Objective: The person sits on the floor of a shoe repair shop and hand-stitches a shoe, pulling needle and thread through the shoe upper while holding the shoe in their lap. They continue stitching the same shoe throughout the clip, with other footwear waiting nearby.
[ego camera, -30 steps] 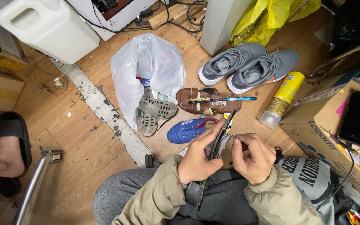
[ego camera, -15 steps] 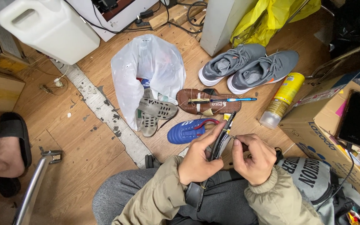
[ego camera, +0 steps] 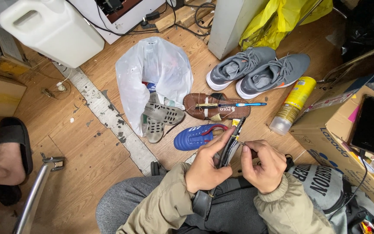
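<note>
Little has moved since the earlier frame: left hand [ego camera: 206, 167] stays clamped around the dark shoe sole [ego camera: 229, 149] over the lap, while right hand [ego camera: 262, 167] pinches a thin tool (needle, perhaps) at its edge; blue shoe [ego camera: 193, 138] lies at ten o'clock.

So on the floor [ego camera: 87, 160]: bag [ego camera: 152, 73] sits left of the sneakers [ego camera: 256, 71], sandals [ego camera: 161, 119] poking out under it. Brown sandal [ego camera: 215, 106] just right of those with a toothbrush [ego camera: 243, 104] on it, cleat [ego camera: 195, 136] in front, can [ego camera: 293, 104] off right beside the box [ego camera: 325, 125], phone [ego camera: 371, 125] on the box.
</note>
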